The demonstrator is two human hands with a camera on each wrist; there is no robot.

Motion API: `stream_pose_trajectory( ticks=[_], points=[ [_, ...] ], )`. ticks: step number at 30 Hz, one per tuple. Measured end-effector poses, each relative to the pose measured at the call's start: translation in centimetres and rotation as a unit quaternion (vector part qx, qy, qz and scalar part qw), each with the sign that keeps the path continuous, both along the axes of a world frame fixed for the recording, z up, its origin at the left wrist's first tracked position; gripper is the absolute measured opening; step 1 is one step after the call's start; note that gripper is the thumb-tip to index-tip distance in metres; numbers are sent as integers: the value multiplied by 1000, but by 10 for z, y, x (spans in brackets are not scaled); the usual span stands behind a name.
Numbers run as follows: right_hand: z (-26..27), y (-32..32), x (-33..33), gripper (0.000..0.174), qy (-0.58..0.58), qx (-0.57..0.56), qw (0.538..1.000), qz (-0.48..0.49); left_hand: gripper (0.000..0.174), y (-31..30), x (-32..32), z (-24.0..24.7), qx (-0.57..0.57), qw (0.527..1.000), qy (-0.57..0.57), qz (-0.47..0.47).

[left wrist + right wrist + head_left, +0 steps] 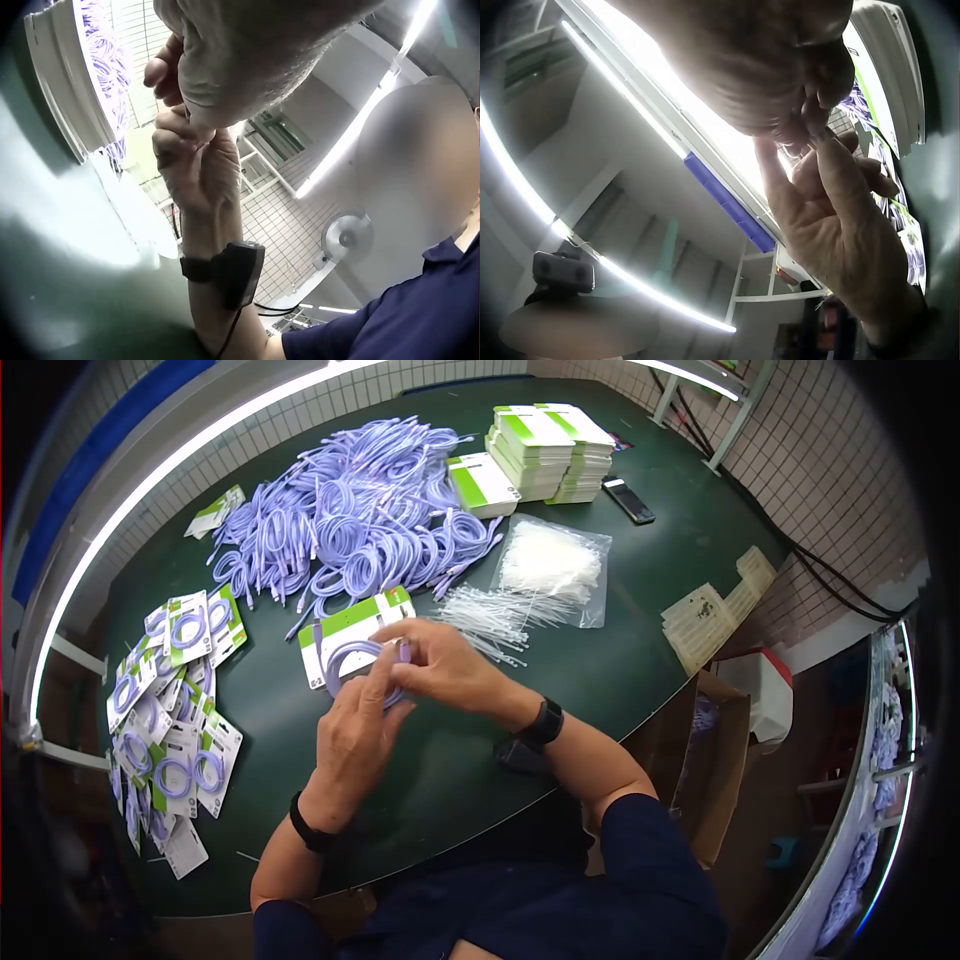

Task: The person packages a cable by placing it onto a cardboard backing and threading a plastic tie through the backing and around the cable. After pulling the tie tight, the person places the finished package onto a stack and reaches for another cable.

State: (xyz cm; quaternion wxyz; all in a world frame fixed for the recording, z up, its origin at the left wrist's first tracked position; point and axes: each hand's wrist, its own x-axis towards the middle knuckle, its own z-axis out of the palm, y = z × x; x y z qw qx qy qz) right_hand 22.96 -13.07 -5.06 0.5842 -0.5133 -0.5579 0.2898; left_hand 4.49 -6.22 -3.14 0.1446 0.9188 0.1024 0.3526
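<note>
A coiled lilac cable (350,651) is held between both hands over a stack of white and green cards (345,622) in the head view. The left hand (352,738) grips the coil from below, its fingers round the lower part. My right hand (455,668) pinches at the coil's right side, beside a cable end (404,650). The two hands meet at the fingertips. In the left wrist view the right hand (196,161) faces the left one; the right wrist view shows the left hand (840,225), with the cable mostly hidden by fingers.
A large heap of lilac cables (370,500) lies at the back, beside stacked card packs (545,445). White zip ties (485,618) and a bag of them (550,560) lie to the right, with a phone (629,500) beyond. Carded cables (175,710) are piled at left.
</note>
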Motion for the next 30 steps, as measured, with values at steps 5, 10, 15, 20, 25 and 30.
stream_pose_trajectory(
  ticks=[5,10,15,20,25,30],
  points=[
    [20,-8,-1,42,177,-71,979,73,62,7,-7,-1,-44,998,-29,-24],
    [22,-10,0,46,312,-144,928,145,39,19,-13,5,-12,990,-105,-96],
    [37,-16,3,50,226,-133,944,199,30,24,-27,19,-71,985,-96,-126],
    [71,-34,-11,60,-179,2,981,74,28,31,-42,28,-88,980,-89,-156],
    [77,-27,-30,48,-369,116,922,17,27,28,-39,34,-73,976,-93,-181],
    [57,-24,-26,24,-436,25,896,82,32,26,-41,33,-45,975,-73,-203]
  ],
)
